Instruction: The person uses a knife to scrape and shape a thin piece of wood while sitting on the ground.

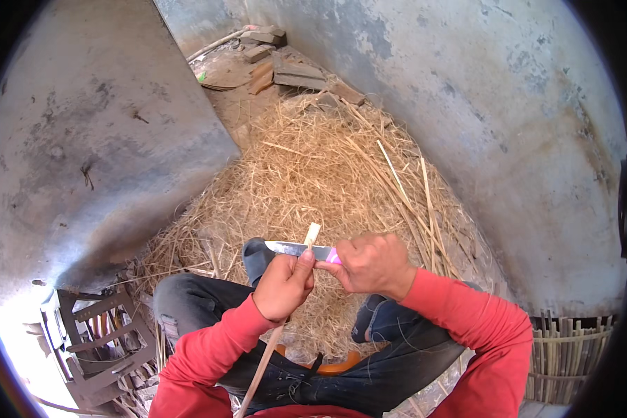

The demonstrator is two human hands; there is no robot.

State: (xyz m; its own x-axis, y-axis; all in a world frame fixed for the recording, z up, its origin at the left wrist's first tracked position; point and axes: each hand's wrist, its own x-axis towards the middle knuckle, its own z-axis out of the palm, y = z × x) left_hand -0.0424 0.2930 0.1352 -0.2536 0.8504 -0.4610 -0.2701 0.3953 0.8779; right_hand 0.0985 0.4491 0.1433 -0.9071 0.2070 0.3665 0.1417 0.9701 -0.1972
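Before me, my left hand is closed round a pale bamboo strip. One short end of the strip sticks up past my thumb, and its long part runs down over my lap. My right hand grips the pink handle of a knife. The knife's blade points left and lies across the strip just above my left thumb; my left thumb is beside the blade. Most of the handle is hidden in my right fist.
Thin shavings cover the floor ahead, with long strips lying at their right. Bricks and boards sit by the far wall. A slatted basket stands at right, a broken chair-like frame at lower left.
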